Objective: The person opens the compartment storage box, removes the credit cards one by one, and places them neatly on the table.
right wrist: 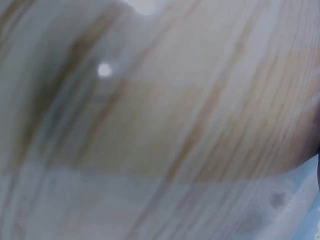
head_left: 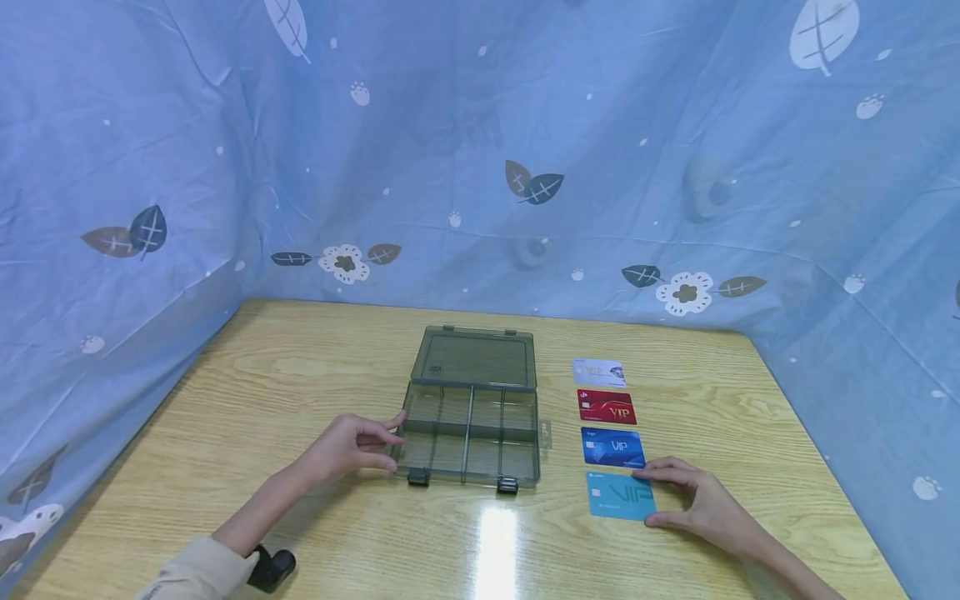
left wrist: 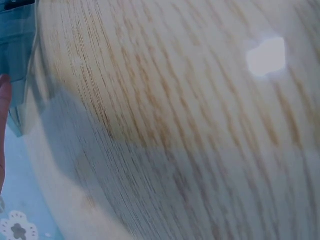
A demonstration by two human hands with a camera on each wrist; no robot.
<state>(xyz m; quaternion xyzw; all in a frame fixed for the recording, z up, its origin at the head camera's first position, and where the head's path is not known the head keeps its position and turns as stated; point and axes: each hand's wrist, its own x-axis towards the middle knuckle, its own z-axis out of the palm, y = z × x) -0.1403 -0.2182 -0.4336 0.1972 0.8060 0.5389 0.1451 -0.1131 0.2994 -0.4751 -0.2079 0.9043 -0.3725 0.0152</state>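
Observation:
A transparent grey-green plastic organizer box (head_left: 467, 433) lies on the table with its hinged lid (head_left: 474, 358) folded back and several compartments exposed. My left hand (head_left: 358, 446) touches the box's left side with its fingertips. In the left wrist view only part of a finger (left wrist: 4, 95) shows against the box wall (left wrist: 20, 55). To the right, my right hand (head_left: 693, 500) pinches a teal VIP card (head_left: 618, 496) by its right-hand corners, between thumb and fingers. The right wrist view shows mostly table, and the card is not in it.
Above the teal card, in a column, lie a blue VIP card (head_left: 612, 447), a red VIP card (head_left: 606, 407) and a white VIP card (head_left: 598, 372). Two latches hang at the box's front edge. Blue patterned cloth (head_left: 465, 150) surrounds the wooden table (head_left: 300, 367).

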